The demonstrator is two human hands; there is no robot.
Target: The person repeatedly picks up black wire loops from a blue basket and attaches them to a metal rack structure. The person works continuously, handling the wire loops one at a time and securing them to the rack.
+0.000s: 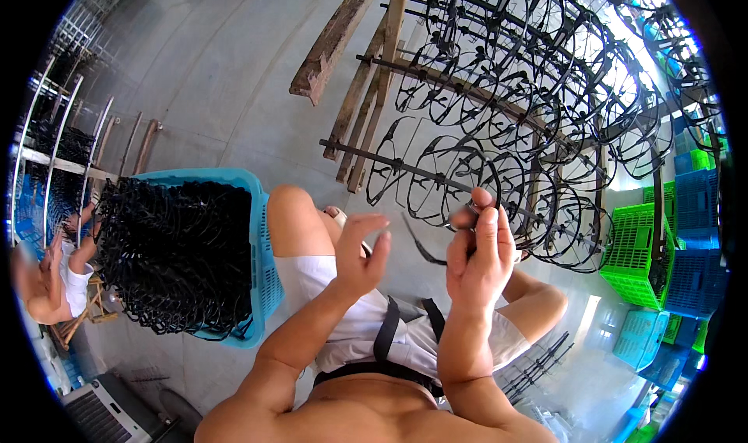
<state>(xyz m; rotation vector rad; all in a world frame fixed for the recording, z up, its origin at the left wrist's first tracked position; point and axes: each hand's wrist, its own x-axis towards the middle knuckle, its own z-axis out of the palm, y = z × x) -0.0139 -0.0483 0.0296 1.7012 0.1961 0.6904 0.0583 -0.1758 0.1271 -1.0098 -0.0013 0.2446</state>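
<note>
My right hand [479,252] is raised in front of my lap, its thumb and fingers pinched on a thin black curved strip [425,250]. One end of the strip hangs down to the left of the fingers, and a dark curve rises above them against the hanging loops. My left hand [362,254] is held up beside it, thumb and fingers apart, with nothing visible in it. Past my right hand, many black looped frames [436,197] hang along a dark rod [397,165]. The exact kind of these frames is unclear.
A blue basket [261,275] heaped with black looped pieces [179,260] stands by my left knee. Wooden rack beams [335,42] reach over the floor ahead. Green crates [635,248] and blue crates [693,279] are stacked at right. Another person [51,291] sits at far left.
</note>
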